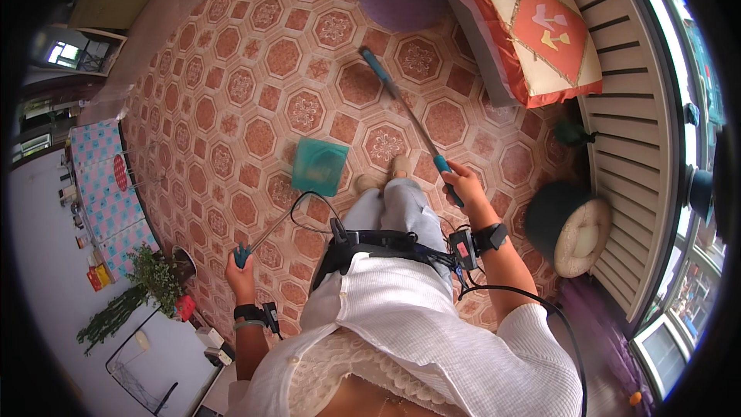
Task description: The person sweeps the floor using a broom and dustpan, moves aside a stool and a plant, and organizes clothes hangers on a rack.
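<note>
My right hand [468,188] is closed around the teal grip of a long-handled broom [418,126]. Its metal shaft slants away to a narrow teal head [379,69] at the floor, beyond my feet. In my left hand [241,271] is the teal handle end of a dustpan [320,167]. The teal pan, left of my shoes, appears to rest on the patterned floor [263,136]. A black cable crosses in front of part of the dustpan's shaft. Whether anything lies in the pan is hard to tell.
A bed or seat with a red-and-cream quilted cover [547,29] stands at upper right beside a slatted radiator [628,127]. Nearer sits a dark round stool [547,214] with a cushion [582,237]. Potted plants [153,278] and a checked-covered table [107,191] line the left.
</note>
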Tool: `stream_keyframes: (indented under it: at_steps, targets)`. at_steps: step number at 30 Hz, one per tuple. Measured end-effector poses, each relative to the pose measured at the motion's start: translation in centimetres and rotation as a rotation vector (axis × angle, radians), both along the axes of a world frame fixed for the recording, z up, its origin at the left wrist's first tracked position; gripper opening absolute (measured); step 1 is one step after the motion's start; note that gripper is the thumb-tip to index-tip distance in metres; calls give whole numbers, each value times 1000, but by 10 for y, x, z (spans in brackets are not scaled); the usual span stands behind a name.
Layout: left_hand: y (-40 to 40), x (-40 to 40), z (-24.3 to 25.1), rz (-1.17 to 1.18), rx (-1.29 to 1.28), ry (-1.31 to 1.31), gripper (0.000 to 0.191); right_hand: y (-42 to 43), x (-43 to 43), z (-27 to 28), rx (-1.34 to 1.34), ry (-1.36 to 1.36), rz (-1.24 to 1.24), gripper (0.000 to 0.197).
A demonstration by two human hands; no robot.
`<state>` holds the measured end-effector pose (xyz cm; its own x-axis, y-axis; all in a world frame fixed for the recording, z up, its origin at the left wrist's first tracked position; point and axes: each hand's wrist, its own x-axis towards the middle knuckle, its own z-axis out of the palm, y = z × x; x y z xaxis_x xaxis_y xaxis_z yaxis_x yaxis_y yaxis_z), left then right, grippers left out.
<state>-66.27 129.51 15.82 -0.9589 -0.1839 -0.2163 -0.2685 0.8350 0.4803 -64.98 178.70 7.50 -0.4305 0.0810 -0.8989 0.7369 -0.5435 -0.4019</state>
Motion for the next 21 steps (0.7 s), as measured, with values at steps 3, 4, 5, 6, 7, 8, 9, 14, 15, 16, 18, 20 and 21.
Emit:
stream_keyframes:
  at_steps: [3, 4, 5, 6, 7, 8, 9, 14, 15, 16, 18, 20, 21]
  targets:
    - [-6, 3, 5, 25, 26, 16, 24, -2, -5, -27, 344, 46, 47, 42]
    - [-9, 5, 6, 39, 60, 29, 24, 3, -15, -43, 380, 95, 46, 43]
    - [-12, 6, 7, 49, 53, 31, 24, 9, -29, -62, 471, 104, 42, 41]
    - [-15, 7, 8, 73, 48, 25, 24, 15, -49, -71, 553, 135, 83, 38]
    - [-20, 10, 9, 97, 42, 20, 25, 22, -71, -88, 615, 87, 178, 34]
    - [-18, -2, 5, 65, 69, 19, 25, 55, -71, -151, 870, 92, 257, 33]
    - [-22, -8, 1, 45, 81, 6, 25, 74, -82, -194, 1022, 117, 209, 11]
    - [-77, 16, -9, 155, 68, 19, 28, -6, -153, -192, 764, -17, 402, 27]
    - [-91, 19, -12, 175, 86, 30, 28, -25, -152, -190, 688, 0, 369, 26]
    - [-106, 21, -15, 193, 105, 41, 28, -52, -144, -206, 804, 21, 456, 28]
    - [-129, 24, -9, 218, 111, 18, 28, -131, -127, -186, 771, 27, 657, 35]
    - [-159, 37, -5, 270, 107, 8, 28, -227, -129, -129, 701, 32, 743, 39]
    - [-173, 34, -6, 242, 122, 18, 28, -255, -128, -128, 619, 67, 746, 42]
